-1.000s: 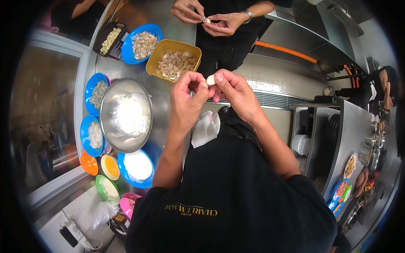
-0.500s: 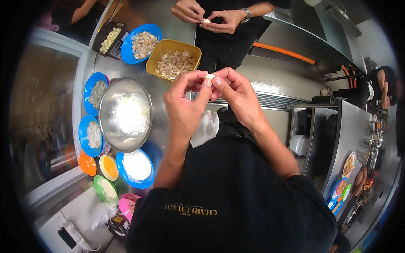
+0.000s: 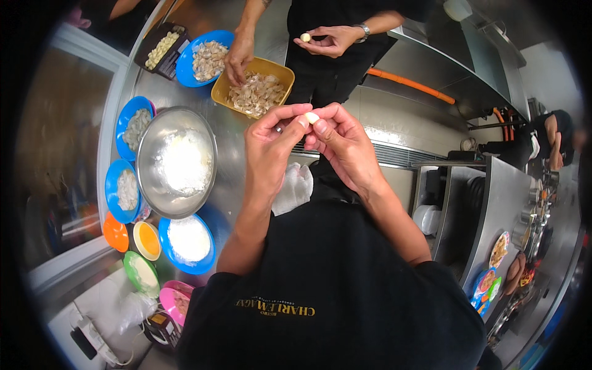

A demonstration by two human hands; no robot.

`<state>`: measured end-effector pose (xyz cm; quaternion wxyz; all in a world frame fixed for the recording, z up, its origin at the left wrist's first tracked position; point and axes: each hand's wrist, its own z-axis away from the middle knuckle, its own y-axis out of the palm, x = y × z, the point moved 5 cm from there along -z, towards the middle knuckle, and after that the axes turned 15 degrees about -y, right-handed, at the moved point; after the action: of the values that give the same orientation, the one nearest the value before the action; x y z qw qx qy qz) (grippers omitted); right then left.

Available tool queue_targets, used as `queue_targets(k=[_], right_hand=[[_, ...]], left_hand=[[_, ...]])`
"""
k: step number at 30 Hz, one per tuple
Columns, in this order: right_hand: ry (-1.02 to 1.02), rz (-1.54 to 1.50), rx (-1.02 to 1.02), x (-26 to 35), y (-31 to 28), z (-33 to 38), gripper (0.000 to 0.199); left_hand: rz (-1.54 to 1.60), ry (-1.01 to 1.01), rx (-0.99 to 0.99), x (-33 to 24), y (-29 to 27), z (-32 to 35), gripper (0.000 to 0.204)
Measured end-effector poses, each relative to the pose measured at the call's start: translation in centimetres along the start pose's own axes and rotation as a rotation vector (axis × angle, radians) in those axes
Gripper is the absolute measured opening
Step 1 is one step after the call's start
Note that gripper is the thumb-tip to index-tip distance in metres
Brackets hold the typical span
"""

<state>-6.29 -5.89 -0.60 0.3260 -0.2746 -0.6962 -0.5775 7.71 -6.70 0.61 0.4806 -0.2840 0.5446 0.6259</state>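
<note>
In front of my chest I hold a pale peeled garlic clove [image 3: 312, 117] between the fingertips of both hands. My left hand [image 3: 274, 145] pinches it from one side with thumb and forefinger. On the other side, the thumb and fingers of my right hand [image 3: 345, 148] are closed on it too. Just beyond them, a yellow tub [image 3: 220, 98] contains loose garlic skins. One hand [image 3: 239, 58] of a person opposite reaches into that tub, while their other hand [image 3: 336, 42] holds a pale clove.
Beside the tub are a blue bowl [image 3: 184, 69] of unpeeled garlic and a dark box [image 3: 148, 46] of peeled cloves. A large steel bowl [image 3: 143, 166] with white powder stands at left, among several coloured bowls. A metal counter [image 3: 502, 203] runs along the right.
The other person's hand has left the clove and gone down into the yellow tub. My hands stay together on the clove, turned slightly. The whole view has shifted a little.
</note>
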Motion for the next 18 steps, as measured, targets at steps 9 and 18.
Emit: queue_targets(k=[9, 18], right_hand=[[-0.041, -0.035, -0.040, -0.8, -0.1, -0.1, 0.015], [-0.133, 0.148, -0.046, -1.5, -1.0, -0.4, 0.015]], left_hand=[[0.060, -0.041, 0.000, 0.1, -0.1, -0.5, 0.021], [-0.001, -0.033, -0.012, 0.6, -0.6, -1.7, 0.020]])
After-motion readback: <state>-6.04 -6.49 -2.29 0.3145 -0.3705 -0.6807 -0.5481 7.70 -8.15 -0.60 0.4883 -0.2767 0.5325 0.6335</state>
